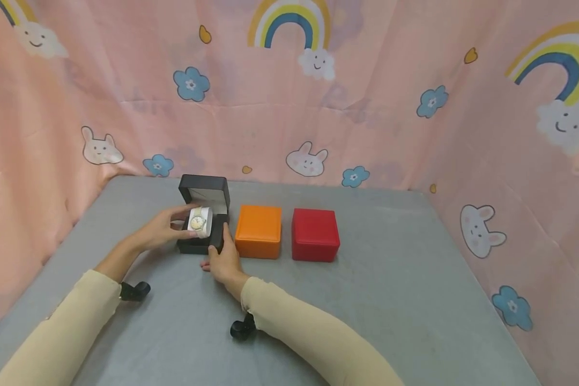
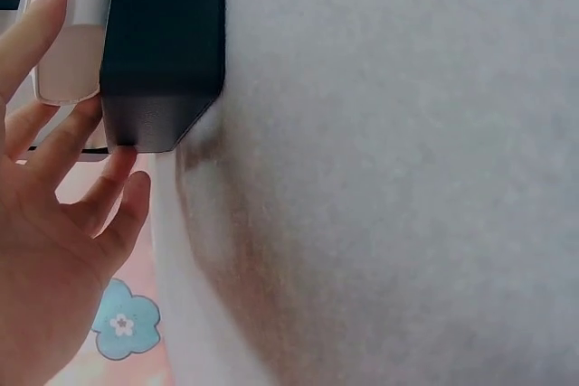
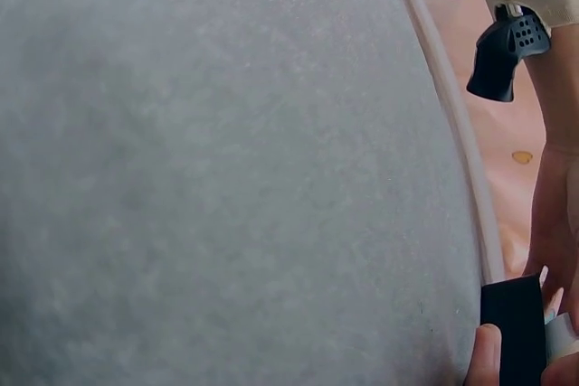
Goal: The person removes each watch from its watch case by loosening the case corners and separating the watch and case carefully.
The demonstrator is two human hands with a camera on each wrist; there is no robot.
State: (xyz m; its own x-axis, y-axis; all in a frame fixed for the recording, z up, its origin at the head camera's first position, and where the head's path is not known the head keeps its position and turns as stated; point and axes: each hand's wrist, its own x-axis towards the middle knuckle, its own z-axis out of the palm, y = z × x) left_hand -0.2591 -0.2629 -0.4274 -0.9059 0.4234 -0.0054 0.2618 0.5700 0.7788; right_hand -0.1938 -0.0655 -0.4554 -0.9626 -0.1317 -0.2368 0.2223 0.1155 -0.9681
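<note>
The watch [image 1: 197, 220] sits on a white pillow [image 1: 203, 224] inside the open black box [image 1: 203, 213], a bit left of the middle of the head view. The left hand [image 1: 166, 228] has its fingers and thumb around the pillow and pinches it. In the left wrist view, the fingers [image 2: 41, 38] press on the pillow [image 2: 77, 38] at the upper left, right beside the dark box wall [image 2: 167, 42].

The right hand [image 1: 224, 261] rests just below the box, its thumb against the box's front corner, the fingers lying fairly straight. It steadies the box and does not wrap around it.

What could go wrong? If the pillow sits tight, a pull may lift the whole box, since the right hand only leans on it. The box could then tip or slide into the orange box [image 1: 258, 231] just beside it. The watch might also slip off the pillow if the pinch squeezes only the soft part. The red box [image 1: 315, 234] stands farther right on the grey table [image 1: 391, 289], and looks safe.
</note>
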